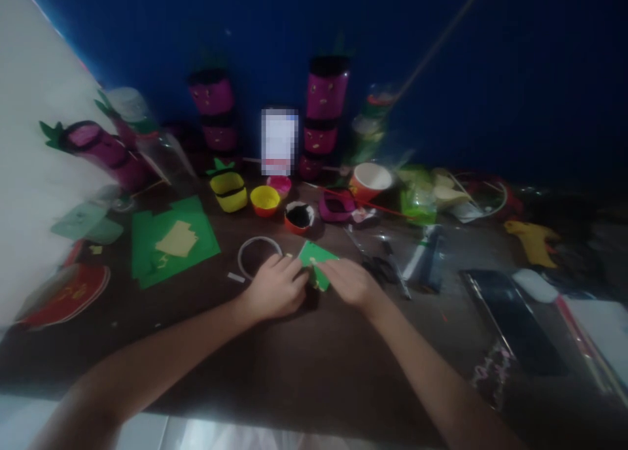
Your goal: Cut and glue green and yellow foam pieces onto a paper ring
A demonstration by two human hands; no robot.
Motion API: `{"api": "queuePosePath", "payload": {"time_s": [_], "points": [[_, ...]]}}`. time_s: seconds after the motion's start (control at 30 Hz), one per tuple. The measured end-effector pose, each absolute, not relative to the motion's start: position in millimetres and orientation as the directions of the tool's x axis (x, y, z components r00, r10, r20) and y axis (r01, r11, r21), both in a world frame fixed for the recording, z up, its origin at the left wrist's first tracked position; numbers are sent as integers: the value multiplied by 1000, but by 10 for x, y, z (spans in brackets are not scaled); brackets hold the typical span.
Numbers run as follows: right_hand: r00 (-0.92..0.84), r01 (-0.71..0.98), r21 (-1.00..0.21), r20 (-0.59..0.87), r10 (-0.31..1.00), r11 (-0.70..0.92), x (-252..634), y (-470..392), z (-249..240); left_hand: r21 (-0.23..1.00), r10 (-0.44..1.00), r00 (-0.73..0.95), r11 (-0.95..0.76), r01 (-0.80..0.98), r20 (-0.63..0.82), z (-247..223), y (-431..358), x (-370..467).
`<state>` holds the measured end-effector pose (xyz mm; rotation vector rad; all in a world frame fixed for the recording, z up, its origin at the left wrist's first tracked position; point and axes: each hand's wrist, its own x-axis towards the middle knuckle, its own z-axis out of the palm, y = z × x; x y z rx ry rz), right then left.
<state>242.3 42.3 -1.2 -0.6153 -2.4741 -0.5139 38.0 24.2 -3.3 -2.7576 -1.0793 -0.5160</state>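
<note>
The blue backdrop point(275, 31) spans the rear of the work area; the dark brown table point(304, 384) extends in front of it. Two upright magenta columns with black bands, left column point(216, 100) and right column point(326, 97), stand at the rear on either side of a bright screen point(279, 139). Green sheets point(147, 244) lie at the left of the table, with cream paper point(179, 239) on top. A flat dark panel point(513, 319) lies at the right. The left hand point(277, 290) is positioned at the left edge of the small green piece point(321, 255), fingers curled inward; whether it grasps the piece cannot be determined. The right hand point(348, 283) extends its fingers over the right part of the piece, thumb hidden; whether it pinches or only presses cannot be determined. The green piece is located between the hands, at the middle of the table. The white-rimmed cup point(370, 178) stands behind the right hand. The pale ring point(240, 259) lies beside the left hand, with a short white strip point(236, 277) near it. Small pale bits point(313, 260), possibly cut paper given the blur, show on the green piece.
</note>
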Motion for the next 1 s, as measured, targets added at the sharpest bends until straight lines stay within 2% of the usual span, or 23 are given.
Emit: {"api": "queuePosePath", "payload": {"time_s": [0.63,1.0], "points": [[-737,490,166,604,304,856,2433,462,-58,-3,639,672,-724,690,373,-29,231,379],[-766,517,148,520,378,843,2422,445,-6,14,645,696,-737,676,316,-55,234,381]]}}
